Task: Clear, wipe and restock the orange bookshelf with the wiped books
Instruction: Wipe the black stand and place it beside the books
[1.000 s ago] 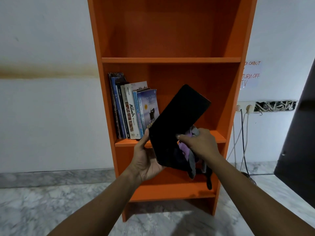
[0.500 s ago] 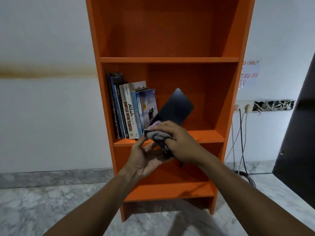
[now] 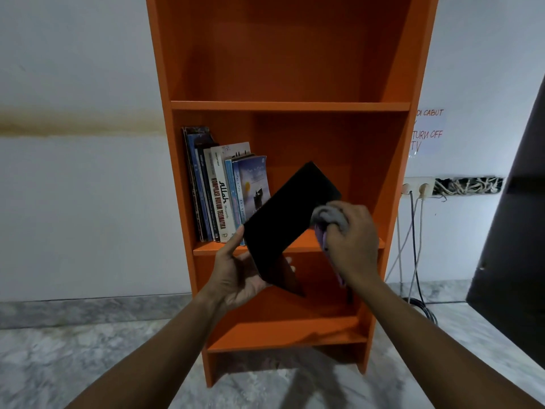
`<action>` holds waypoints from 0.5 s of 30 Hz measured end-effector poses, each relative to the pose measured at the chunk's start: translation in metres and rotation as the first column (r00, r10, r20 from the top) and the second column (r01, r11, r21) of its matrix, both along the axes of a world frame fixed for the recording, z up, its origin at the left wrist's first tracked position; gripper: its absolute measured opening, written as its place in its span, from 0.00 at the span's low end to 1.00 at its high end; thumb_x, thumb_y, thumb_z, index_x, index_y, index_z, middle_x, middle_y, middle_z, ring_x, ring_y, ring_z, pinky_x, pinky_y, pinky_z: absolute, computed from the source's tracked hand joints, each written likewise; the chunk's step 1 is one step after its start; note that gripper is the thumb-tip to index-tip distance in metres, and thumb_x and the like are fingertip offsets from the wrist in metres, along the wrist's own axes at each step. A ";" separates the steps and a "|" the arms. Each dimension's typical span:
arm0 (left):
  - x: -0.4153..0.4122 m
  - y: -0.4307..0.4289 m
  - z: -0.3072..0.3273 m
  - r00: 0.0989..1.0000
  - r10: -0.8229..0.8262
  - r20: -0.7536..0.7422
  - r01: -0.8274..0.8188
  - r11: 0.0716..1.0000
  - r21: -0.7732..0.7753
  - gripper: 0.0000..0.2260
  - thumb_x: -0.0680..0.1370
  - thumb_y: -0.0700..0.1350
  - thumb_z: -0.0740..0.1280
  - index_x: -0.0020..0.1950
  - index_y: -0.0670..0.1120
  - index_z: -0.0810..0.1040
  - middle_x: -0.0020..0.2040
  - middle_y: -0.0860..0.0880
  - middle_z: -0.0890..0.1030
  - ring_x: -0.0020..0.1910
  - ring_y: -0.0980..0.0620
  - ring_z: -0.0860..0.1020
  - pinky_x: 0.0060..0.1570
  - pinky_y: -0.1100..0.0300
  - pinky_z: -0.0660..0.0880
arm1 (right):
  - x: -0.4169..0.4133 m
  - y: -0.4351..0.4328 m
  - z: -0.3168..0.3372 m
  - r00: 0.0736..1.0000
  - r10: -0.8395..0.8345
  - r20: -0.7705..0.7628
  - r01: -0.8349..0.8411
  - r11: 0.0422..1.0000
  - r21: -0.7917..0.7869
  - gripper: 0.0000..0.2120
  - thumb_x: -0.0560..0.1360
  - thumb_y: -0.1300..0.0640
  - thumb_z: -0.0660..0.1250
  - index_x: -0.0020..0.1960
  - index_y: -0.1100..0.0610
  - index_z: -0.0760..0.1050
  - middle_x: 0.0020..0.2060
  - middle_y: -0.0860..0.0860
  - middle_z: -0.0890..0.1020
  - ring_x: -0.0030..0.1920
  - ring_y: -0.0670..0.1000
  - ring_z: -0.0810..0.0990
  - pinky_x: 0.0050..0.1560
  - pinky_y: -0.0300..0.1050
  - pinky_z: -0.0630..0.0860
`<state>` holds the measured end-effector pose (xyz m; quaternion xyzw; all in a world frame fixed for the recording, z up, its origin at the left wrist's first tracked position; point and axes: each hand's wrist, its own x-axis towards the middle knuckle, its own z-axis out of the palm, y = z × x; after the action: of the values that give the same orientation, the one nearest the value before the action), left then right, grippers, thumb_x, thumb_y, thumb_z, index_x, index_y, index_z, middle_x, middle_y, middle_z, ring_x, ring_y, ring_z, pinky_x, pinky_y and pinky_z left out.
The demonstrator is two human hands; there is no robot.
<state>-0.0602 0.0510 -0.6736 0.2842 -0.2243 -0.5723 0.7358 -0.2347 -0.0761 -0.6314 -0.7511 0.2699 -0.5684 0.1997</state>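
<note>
Hiding left hand (image 3: 236,273) partly, black book (image 3: 283,219); cloth (image 3: 330,216) in right hand (image 3: 354,240)

One head-worn wide-angle view is given, directed forward and slightly downward at the orange bookshelf (image 3: 290,106), which is faced nearly head-on from close by; its top apparently lies beyond the frame.

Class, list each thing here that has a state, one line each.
black book: off the shelf, tilted, held at its lower end.
cloth: bunched, pressed against the book.
left hand: grips the book.
right hand: grips the cloth.
row of books: standing on the middle shelf.
plugs: in the wall socket.
</note>
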 end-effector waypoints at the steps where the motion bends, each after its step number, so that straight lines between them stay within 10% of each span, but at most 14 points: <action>1: -0.001 -0.001 0.002 1.000 0.003 -0.013 -0.003 1.000 -0.011 0.38 0.72 0.61 0.73 0.71 0.35 0.73 0.76 0.29 0.65 0.73 0.27 0.67 0.71 0.31 0.64 | 0.002 0.005 0.006 0.994 -0.018 0.106 0.027 0.996 -0.083 0.18 0.73 0.63 0.64 0.62 0.58 0.79 0.55 0.54 0.76 0.51 0.41 0.71 0.54 0.29 0.70; 5: -0.009 -0.005 0.008 0.998 -0.054 0.024 0.055 0.997 -0.053 0.36 0.74 0.64 0.68 0.69 0.36 0.77 0.74 0.32 0.68 0.74 0.30 0.67 0.70 0.31 0.65 | 0.012 0.010 0.013 0.991 0.005 0.135 0.030 0.966 -0.256 0.22 0.73 0.70 0.67 0.66 0.60 0.75 0.59 0.58 0.71 0.57 0.47 0.72 0.54 0.29 0.73; 9: -0.014 -0.007 0.016 0.998 -0.026 0.051 0.029 0.999 -0.045 0.38 0.75 0.65 0.65 0.75 0.38 0.70 0.71 0.30 0.72 0.71 0.29 0.71 0.71 0.33 0.65 | 0.023 -0.002 -0.008 0.976 0.137 -0.171 -0.161 0.977 -0.138 0.18 0.70 0.66 0.64 0.58 0.55 0.79 0.53 0.52 0.71 0.48 0.47 0.72 0.44 0.41 0.72; 15: 0.004 0.006 0.024 0.998 -0.057 -0.010 0.056 0.995 -0.082 0.36 0.76 0.66 0.66 0.73 0.40 0.74 0.66 0.37 0.74 0.65 0.40 0.73 0.67 0.44 0.70 | 0.007 -0.021 -0.025 0.882 0.463 -0.086 -0.348 0.763 0.545 0.02 0.74 0.65 0.65 0.46 0.59 0.75 0.35 0.53 0.73 0.35 0.53 0.69 0.37 0.46 0.64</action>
<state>-0.0563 0.0574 -0.6497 0.2441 -0.2509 -0.5848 0.7318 -0.2274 -0.0970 -0.6562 -0.7675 0.2618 -0.3332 0.4810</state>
